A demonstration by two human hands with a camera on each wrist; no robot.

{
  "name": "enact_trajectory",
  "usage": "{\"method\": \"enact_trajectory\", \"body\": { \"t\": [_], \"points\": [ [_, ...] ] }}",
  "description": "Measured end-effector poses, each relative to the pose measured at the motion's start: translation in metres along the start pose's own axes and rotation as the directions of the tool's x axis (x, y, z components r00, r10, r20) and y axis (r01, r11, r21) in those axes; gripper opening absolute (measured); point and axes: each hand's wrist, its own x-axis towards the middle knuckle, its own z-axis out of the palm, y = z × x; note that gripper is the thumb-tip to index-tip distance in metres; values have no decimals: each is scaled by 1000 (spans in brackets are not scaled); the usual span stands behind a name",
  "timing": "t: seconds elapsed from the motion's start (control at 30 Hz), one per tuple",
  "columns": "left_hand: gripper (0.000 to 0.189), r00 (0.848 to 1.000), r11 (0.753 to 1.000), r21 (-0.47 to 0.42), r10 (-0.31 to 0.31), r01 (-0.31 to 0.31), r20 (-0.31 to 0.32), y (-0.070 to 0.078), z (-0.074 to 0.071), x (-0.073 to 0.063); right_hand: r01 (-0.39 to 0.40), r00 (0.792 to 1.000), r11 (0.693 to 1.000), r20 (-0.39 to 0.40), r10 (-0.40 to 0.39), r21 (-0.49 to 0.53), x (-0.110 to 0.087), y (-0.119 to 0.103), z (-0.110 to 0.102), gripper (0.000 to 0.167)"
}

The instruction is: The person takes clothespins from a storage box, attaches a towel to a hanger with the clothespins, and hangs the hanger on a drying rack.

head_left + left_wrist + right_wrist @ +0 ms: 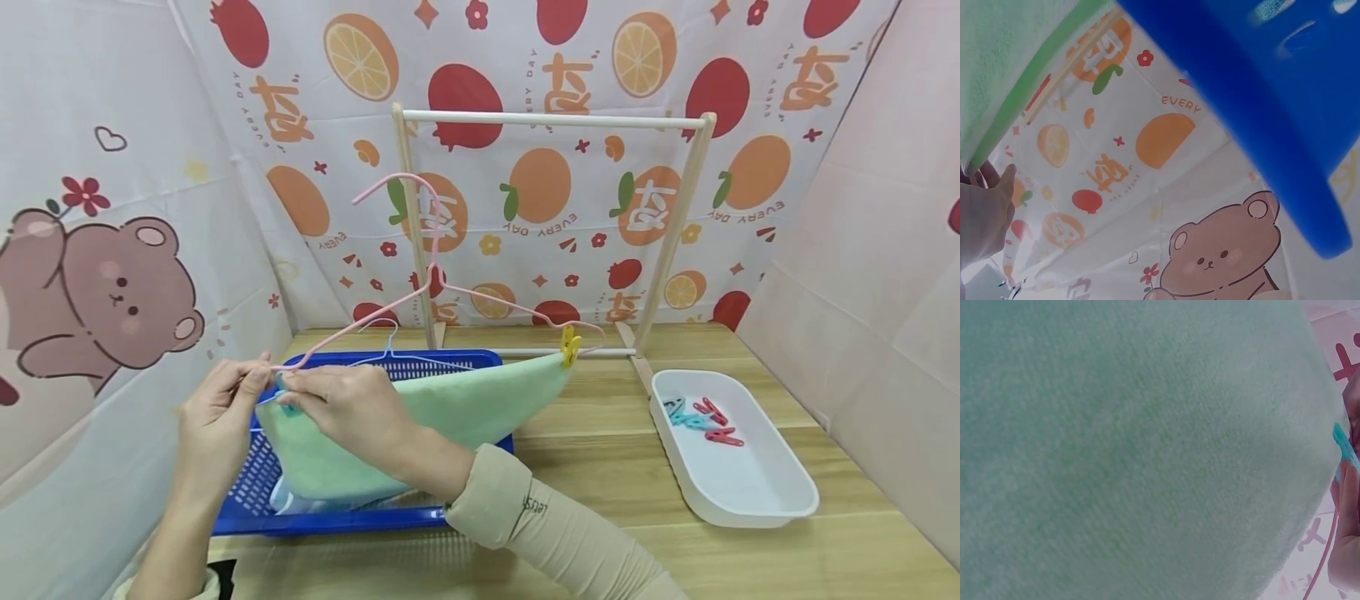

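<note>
A pink clothes hanger (pixel 360 323) is held tilted above the basket, its hook pointing up. My left hand (pixel 217 408) pinches the hanger's left end, close to one corner of a light green towel (pixel 457 408). At that same corner, fingers of my right hand (pixel 356 408) squeeze a teal clothespin (pixel 1345 444), partly hidden in the head view. A yellow clothespin (pixel 571 346) clips the towel's other corner to the hanger's right end. The towel hangs slanted below the bar and fills most of the right wrist view.
Beneath the towel stands a blue basket (pixel 337 523) with a light blue hanger (pixel 392 342) and some white cloth (pixel 285 497) in it. A drying rack (pixel 555 119) stands behind. On the right, a white tray (pixel 757 483) holds several red and teal clothespins (pixel 723 437).
</note>
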Motion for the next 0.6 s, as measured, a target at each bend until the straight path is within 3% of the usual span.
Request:
{"method": "enact_trajectory", "body": {
  "t": [0.17,0.6],
  "points": [
    [19,1000,1000,-26,3,-3,7,-1,1,0,-1,1000,1000,23,2,-23,0,0,-1,24],
    [11,995,994,-99,52,-43,83,-1,3,2,14,1000,1000,-7,-14,-12,-3,3,0,25]
  ]
}}
